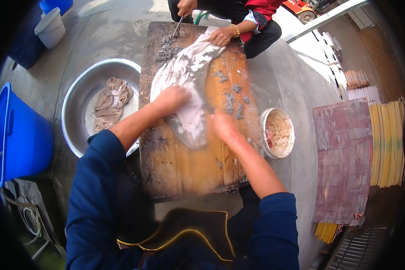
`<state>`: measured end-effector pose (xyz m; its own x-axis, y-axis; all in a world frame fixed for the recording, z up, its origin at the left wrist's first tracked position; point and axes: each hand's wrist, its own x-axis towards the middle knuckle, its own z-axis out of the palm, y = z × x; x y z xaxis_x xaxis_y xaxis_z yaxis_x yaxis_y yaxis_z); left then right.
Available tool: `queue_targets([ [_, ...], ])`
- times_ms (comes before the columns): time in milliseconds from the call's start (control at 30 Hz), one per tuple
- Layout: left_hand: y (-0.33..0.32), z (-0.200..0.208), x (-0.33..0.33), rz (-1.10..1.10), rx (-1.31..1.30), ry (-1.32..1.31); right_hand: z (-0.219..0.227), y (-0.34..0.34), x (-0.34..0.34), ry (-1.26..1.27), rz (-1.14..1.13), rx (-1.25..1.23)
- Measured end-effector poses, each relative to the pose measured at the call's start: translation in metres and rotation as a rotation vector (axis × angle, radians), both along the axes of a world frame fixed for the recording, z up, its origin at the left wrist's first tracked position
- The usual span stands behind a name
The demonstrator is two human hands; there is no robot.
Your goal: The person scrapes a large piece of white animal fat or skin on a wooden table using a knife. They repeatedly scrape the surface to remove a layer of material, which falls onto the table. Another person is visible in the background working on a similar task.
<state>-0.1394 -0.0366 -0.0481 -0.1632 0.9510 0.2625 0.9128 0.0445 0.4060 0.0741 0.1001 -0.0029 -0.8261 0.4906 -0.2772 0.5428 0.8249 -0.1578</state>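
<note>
Lying creased on stained wood (166, 175), limp pale sheet (191, 74), left hand (173, 99), right hand (222, 124), both grips unclear

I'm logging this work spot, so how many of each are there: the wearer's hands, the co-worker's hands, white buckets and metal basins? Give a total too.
Wearer's hands: 2 (left hand, right hand)
Co-worker's hands: 2 (upper hand, lower hand)
White buckets: 2 (upper-left bucket, right-side bucket)
Metal basins: 1 (round silver basin)
Total: 7
</note>
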Motion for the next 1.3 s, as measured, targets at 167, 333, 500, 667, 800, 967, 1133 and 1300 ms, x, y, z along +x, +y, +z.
queue_targets([
  [167,0.002,-0.009,-0.004,0.062,-0.131,0.088,0.023,0.037,0.013,0.066,-0.022,0.010],
  [333,-0.003,0.010,0.025,-0.003,0.170,0.243,0.031,0.038,0.007,0.062,0.014,-0.049],
  [500,0.004,0.005,0.037,-0.058,0.193,0.158,0.015,0.030,-0.005,0.059,0.111,-0.052],
  [667,0.024,-0.008,0.025,-0.077,0.070,0.162,0.007,0.045,-0.018,0.020,0.195,0.059],
  [800,0.031,-0.007,0.020,-0.210,0.009,0.152,0.001,0.074,-0.031,-0.008,0.176,0.140],
  [967,0.034,0.001,0.022,-0.266,0.004,0.108,-0.006,0.131,-0.060,0.065,0.140,0.227],
  [1133,0.032,-0.011,0.019,-0.222,0.054,0.118,0.011,0.143,-0.071,0.074,0.128,0.231],
  [1300,0.028,-0.014,0.022,-0.189,0.059,0.110,0.024,0.086,-0.045,0.024,0.083,0.096],
])
